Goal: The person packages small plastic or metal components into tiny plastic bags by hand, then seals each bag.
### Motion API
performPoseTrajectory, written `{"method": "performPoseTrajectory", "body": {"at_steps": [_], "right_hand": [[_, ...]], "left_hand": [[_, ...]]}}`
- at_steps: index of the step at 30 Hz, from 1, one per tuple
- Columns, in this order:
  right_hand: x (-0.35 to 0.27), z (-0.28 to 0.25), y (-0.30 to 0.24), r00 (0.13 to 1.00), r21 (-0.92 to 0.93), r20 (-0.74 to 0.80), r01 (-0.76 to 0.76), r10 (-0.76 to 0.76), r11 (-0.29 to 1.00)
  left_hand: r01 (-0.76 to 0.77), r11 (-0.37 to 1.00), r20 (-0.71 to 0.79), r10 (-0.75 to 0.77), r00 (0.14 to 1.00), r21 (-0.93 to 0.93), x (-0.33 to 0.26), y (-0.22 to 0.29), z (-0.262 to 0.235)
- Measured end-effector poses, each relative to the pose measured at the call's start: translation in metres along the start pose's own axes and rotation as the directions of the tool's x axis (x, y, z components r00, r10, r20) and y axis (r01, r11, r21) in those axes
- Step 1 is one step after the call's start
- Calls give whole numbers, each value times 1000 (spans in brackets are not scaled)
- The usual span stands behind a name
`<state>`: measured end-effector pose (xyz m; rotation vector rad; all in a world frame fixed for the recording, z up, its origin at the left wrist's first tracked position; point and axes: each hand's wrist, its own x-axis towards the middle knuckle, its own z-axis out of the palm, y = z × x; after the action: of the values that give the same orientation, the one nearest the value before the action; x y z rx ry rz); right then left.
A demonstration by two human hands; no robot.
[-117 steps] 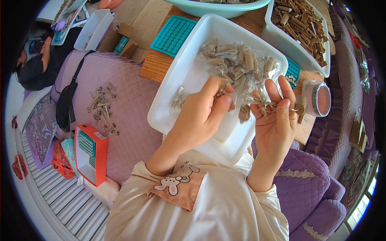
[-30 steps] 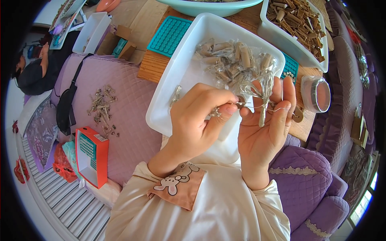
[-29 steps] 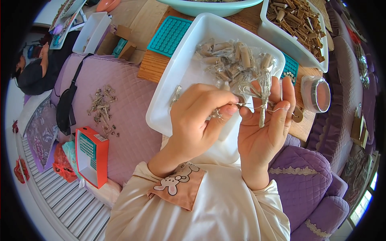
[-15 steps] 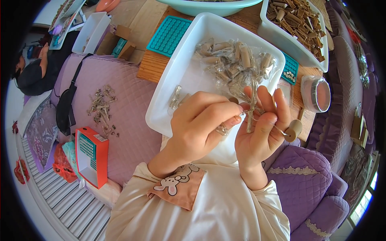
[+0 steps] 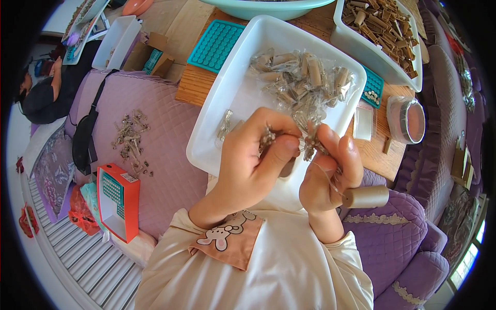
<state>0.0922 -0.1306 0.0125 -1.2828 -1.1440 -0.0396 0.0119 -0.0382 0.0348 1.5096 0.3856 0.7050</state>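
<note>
Over the front of the white tray [image 5: 217, 95], both my hands are closed on a coiled bundle of thin wire [image 5: 311, 140]. My left hand [image 5: 253, 155] pinches it between thumb and index finger, and some of the coil shows inside that grip. Curled fingers of my right hand [image 5: 328, 173] hold the bundle from the other side. A thin strand runs over my right hand to a tan cork-like cylinder [image 5: 367, 197], which hangs to the right of it. Part of a second tan cylinder [image 5: 287, 168] shows between my hands; whether it is attached I cannot tell.
Bagged tan cylinders [image 5: 305, 77] lie in the tray. Loose brown pieces fill a white bin [image 5: 343, 44] at the far right. Teal mats [image 5: 216, 46], a round tub [image 5: 408, 121] and an orange-red box [image 5: 132, 206] stand around. Metallic bits [image 5: 132, 139] lie on the purple quilt; another person [image 5: 46, 98] sits far left.
The wire bundle, upright before, has tilted and now shows its coil ends. The hanging cylinder has swung down and lies sideways. My right fingers have curled in; my left hand has turned.
</note>
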Motion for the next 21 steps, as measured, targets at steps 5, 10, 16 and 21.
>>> {"method": "performPoseTrajectory", "body": {"at_steps": [5,10,16,21], "right_hand": [[1,7,3,989,37,-121,84,-79,996],[-12,4,2,996,153,-18,-79,83,985],[-12,6,-1,981,454,-85,-116,172,883],[-9,6,2,977,616,-83,-105,196,781]], "left_hand": [[171,974,18,-170,985,-147,4,10,-1],[144,989,51,-145,988,14,5,12,-7],[189,980,42,-186,982,-70,7,10,-4],[189,973,66,-181,981,-134,9,14,-3]]}}
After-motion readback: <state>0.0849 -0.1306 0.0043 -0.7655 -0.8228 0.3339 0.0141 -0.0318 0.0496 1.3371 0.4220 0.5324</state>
